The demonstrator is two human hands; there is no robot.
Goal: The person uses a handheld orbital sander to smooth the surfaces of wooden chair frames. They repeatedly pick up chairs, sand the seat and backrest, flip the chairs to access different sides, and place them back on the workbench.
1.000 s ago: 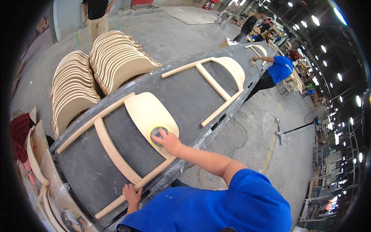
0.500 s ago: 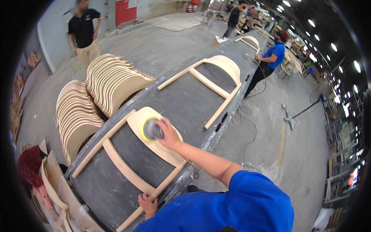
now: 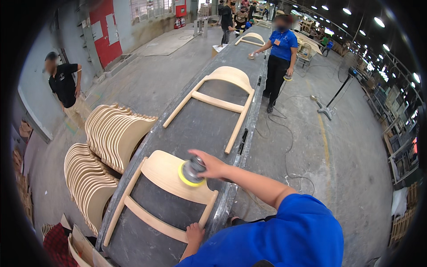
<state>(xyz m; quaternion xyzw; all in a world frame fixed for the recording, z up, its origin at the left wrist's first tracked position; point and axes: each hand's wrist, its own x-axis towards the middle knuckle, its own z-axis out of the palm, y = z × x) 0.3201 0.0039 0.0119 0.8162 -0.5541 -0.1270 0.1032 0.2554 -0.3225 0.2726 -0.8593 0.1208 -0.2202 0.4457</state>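
From my end: right hand (image 3: 211, 165) is wrapped around the grey sander (image 3: 194, 167), its yellow pad on the wide panel of the near chair-back frame (image 3: 165, 172). Left hand (image 3: 195, 233) lies on that frame's right rail by the slat end; can't tell if its fingers close around it. Frame is flat on the desk (image 3: 169, 141), under both hands. Versus half a second ago: sander has shifted along the panel toward the right rail, left hand stays put, my view has swung.
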